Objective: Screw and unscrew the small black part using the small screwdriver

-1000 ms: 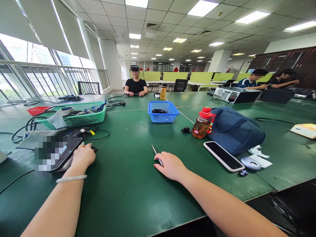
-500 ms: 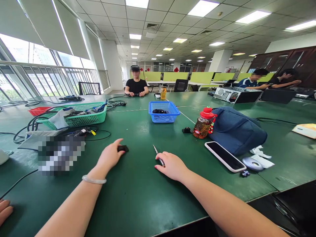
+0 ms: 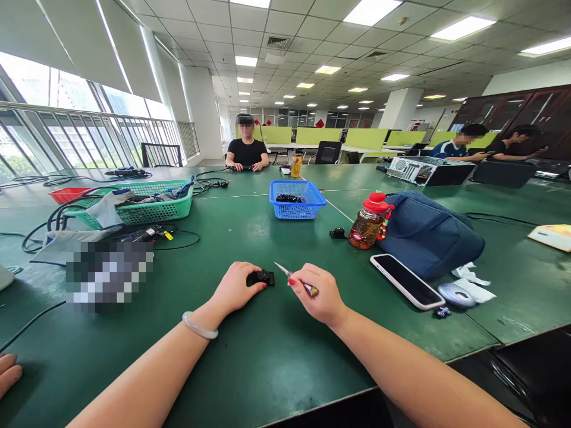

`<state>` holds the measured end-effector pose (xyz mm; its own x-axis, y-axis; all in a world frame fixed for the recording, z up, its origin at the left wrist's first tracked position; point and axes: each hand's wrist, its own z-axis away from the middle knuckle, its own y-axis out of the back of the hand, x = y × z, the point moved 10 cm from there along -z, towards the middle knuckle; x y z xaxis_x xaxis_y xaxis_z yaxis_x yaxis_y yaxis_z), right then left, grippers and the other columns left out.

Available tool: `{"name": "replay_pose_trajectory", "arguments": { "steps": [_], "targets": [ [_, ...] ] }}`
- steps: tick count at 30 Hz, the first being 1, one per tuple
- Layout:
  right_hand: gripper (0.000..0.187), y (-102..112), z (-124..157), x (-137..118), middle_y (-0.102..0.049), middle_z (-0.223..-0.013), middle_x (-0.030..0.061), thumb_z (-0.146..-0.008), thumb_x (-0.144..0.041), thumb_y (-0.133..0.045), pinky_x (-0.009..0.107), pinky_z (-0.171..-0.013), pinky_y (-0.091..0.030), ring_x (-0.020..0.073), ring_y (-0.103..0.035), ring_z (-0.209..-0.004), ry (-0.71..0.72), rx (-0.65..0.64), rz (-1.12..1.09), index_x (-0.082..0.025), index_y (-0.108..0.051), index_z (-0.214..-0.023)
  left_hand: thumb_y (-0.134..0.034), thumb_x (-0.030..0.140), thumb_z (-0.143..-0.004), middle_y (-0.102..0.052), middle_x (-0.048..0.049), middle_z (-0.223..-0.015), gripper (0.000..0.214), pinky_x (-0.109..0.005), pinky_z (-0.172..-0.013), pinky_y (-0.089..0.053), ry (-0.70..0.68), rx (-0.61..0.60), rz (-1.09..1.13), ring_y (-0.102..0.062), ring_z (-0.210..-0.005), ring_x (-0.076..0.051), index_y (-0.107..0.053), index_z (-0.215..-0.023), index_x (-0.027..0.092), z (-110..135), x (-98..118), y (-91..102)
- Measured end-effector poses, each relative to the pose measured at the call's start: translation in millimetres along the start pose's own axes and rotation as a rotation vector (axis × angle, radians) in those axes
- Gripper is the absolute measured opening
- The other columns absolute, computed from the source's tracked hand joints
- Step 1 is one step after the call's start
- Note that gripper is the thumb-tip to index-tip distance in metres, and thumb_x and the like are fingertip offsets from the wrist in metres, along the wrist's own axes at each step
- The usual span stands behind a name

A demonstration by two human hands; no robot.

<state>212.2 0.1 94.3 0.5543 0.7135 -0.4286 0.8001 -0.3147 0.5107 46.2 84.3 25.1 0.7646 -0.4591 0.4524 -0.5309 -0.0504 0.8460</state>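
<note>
right hand [image 3: 323, 299] pinches screwdriver [image 3: 289, 274] (beside part [image 3: 262, 277])

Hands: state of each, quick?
Left hand: closed on the small black part, on the table.
Right hand: closed around the thin pointed tool.

Open office: green tables [image 3: 250, 356], ceiling light panels [image 3: 464, 27], left-side windows [image 3: 49, 89].
</note>
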Motion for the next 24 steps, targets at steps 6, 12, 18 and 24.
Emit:
{"name": "replay_pose_trajectory", "arguments": {
  "steps": [6,12,18,24],
  "targets": [
    [0.023,-14.4,10.3,-31.1,-0.055,-0.062,-0.0008,-0.092,-0.024,-0.046,0.025,-0.056,-0.036,0.0112,-0.046,-0.056,0.272,-0.117,0.08,-0.02,-0.062,-0.078,-0.067,0.04,-0.078,-0.072,-0.0071,-0.105,0.031,-0.043,-0.097,-0.046,-0.027,0.005,-0.004,-0.06,-0.105,-0.027,-0.072,-0.102,0.021,-1.8,1.4,-0.7],
    [0.023,-31.3,18.9,-44.3,-0.052,-0.06,-0.0014,-0.089,-0.022,-0.045,0.027,-0.054,-0.029,0.0124,-0.041,-0.055,0.431,-0.19,0.225,-0.02,-0.059,-0.072,-0.07,0.042,-0.074,-0.072,-0.0068,-0.1,0.029,-0.041,-0.094,-0.047,-0.001,-0.005,0.009,-0.059,-0.104,-0.026,-0.073,-0.094,0.021,-1.8,2.1,1.6],
    [0.024,-33.2,20.4,-51.0,-0.051,-0.06,-0.0013,-0.091,-0.022,-0.045,0.027,-0.055,-0.027,0.0123,-0.04,-0.056,0.472,-0.177,0.273,-0.02,-0.06,-0.072,-0.066,0.046,-0.074,-0.07,-0.0055,-0.09,0.026,-0.039,-0.085,-0.048,-0.002,-0.011,0.025,-0.06,-0.094,-0.025,-0.07,-0.082,0.021,0.1,5.0,2.9],
    [0.025,-38.1,21.1,-54.7,-0.049,-0.063,-0.0011,-0.094,-0.024,-0.048,0.026,-0.056,-0.026,0.0115,-0.039,-0.057,0.469,-0.225,0.296,-0.019,-0.06,-0.073,-0.063,0.05,-0.076,-0.069,-0.0051,-0.083,0.029,-0.037,-0.078,-0.048,-0.004,-0.022,0.03,-0.061,-0.086,-0.023,-0.067,-0.074,0.021,-0.5,7.0,5.2]
  ]
}}
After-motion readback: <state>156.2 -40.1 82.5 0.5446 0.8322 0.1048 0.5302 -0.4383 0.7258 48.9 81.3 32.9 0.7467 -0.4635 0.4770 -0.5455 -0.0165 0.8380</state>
